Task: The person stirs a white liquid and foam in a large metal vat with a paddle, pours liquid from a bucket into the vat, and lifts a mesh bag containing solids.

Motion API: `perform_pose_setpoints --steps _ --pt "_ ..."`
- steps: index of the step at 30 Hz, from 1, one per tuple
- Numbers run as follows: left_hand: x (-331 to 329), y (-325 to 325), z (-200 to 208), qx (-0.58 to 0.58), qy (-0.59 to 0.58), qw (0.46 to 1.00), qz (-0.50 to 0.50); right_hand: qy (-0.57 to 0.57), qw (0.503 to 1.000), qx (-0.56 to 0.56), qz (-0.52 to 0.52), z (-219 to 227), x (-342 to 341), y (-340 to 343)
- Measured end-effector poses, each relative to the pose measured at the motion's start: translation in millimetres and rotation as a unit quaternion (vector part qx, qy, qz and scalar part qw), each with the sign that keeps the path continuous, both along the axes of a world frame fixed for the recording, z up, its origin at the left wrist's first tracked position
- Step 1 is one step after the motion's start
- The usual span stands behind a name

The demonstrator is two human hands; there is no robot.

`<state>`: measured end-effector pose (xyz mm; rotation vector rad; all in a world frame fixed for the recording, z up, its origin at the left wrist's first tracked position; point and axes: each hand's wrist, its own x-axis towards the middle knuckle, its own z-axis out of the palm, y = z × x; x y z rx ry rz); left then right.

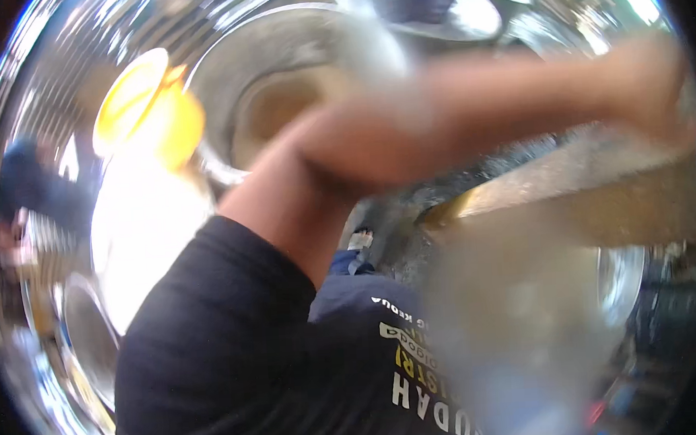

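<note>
My left arm, in a black short sleeve, reaches across from the lower left to the upper right. At its end is my left hand (pixel 649 91), smeared by motion. It looks bent at the wrist, and its fingers and anything in them cannot be made out. Below it lies a long brown slab-like thing (pixel 602 202) with a paler top, close to the hand; whether they touch I cannot tell. A pale blurred patch (pixel 520 303) covers the area in front of my shirt at the right. My right hand does not show.
A large round metal pot (pixel 220 74) with brownish contents stands beyond my arm. Left of it is a bright orange plastic container (pixel 175 124). A metal bowl (pixel 92 337) is at the lower left, with more shiny metalware (pixel 475 14) at the top. The floor (pixel 394 246) looks dark and wet.
</note>
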<state>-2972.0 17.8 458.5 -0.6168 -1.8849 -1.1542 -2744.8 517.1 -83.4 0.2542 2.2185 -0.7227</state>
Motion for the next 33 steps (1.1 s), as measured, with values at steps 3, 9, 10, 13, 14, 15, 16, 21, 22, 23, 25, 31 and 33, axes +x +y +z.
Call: perform_pose_setpoints --steps 3,9,10,13,14,15,16,21,22,23,25,31,33 --pt "109 5 -224 0.044 -0.147 0.977 -0.148 -0.001 0.991 -0.027 0.135 5 -36 -9" --pt "597 60 -462 0.312 -0.632 0.57 0.422 0.024 0.891 -0.084 0.446 9 -78 -48" --pt "661 73 -455 0.313 -0.679 0.471 0.469 0.043 0.856 -0.08 0.509 15 -88 -65" --pt "819 164 -480 0.357 -0.751 0.235 0.504 0.007 0.778 -0.012 0.628 88 -102 -188" --pt "861 203 -493 0.405 -0.701 0.236 0.537 -0.009 0.766 -0.005 0.643 109 -93 -227" --pt "880 222 -495 0.46 -0.674 0.195 0.544 0.058 0.718 -0.029 0.693 110 -93 -251" --pt "899 251 -503 0.451 -0.662 0.196 0.566 0.117 0.662 -0.059 0.738 111 -90 -277" --pt "890 356 -584 0.586 -0.57 0.155 0.555 0.185 0.512 -0.218 0.81 223 53 -428" --pt "863 352 -584 0.615 -0.563 0.16 0.528 0.196 0.467 -0.249 0.826 241 91 -449" --pt "844 346 -575 0.642 -0.558 0.164 0.499 0.199 0.445 -0.228 0.843 270 138 -466" --pt "831 367 -606 0.585 -0.636 0.18 0.469 0.187 0.372 -0.236 0.878 295 214 -500" --pt "921 372 -611 0.644 -0.455 0.229 0.571 0.204 0.109 -0.142 0.962 249 428 -569" --pt "966 377 -603 0.692 -0.272 0.171 0.646 0.192 0.067 -0.076 0.976 240 497 -580"
